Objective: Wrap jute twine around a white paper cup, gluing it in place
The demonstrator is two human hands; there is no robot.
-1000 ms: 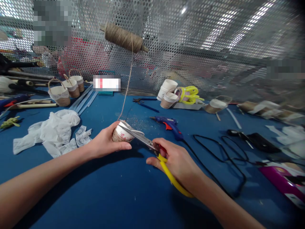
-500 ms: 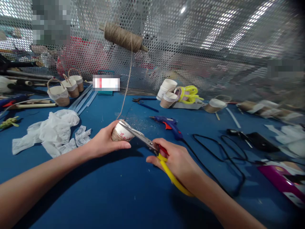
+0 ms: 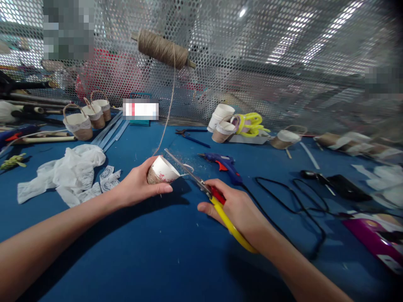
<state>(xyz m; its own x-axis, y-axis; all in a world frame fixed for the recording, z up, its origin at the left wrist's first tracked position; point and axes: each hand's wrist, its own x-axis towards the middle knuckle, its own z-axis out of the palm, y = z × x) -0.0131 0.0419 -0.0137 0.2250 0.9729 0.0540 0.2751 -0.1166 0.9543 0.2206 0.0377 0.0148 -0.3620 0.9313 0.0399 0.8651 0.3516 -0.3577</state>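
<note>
Head view: the left hand (image 3: 137, 183) grips a cup (image 3: 163, 171); the right hand (image 3: 239, 205), wrapped around scissors (image 3: 229, 223), has drawn the blades back off the cup's rim, leaving it uncovered, with a pale curl (image 3: 190, 167) between the hands.

Cup (image 3: 164, 170): matt white paper, rough brown lower band. Scissors (image 3: 205, 189): smooth metal blades, yellow plastic handles. Eleven o'clock, coarse twine spool (image 3: 162, 49). Nine o'clock, sheer cloth (image 3: 77, 167). Desk (image 3: 135, 256) smooth, slight sheen from here.
</note>
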